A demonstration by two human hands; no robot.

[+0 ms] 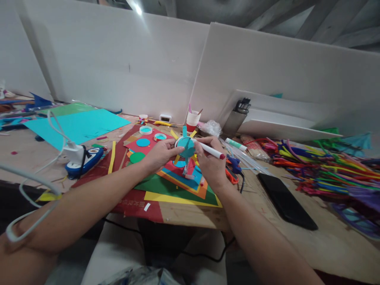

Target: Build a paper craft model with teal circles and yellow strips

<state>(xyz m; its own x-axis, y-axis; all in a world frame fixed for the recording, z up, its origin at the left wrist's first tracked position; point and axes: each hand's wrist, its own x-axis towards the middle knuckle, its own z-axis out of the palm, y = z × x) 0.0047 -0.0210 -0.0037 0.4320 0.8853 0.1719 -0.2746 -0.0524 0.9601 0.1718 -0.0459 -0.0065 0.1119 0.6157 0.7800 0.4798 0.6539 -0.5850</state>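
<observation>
My left hand (160, 155) pinches the rim of a round paper craft (187, 147), a blue disc with yellow and blue strips sticking out around it. In my right hand (212, 160) is a white marker (211, 150) with a red end pointing to the right. Its other end is at the craft's right edge, and my fingers partly hide whether it touches. Below both hands lie stacked sheets of coloured paper (178, 198). A green paper circle (137, 157) and a blue paper circle (143, 142) rest on the red sheet.
To the right lie a black phone (286, 200), many pipe cleaners (308, 166) and a glue gun (234, 164). A capped white and green marker (236, 144), paper cups (193, 118) and a dark bottle (236, 118) stand or lie behind. At left, a white cable runs by a power strip (86, 162).
</observation>
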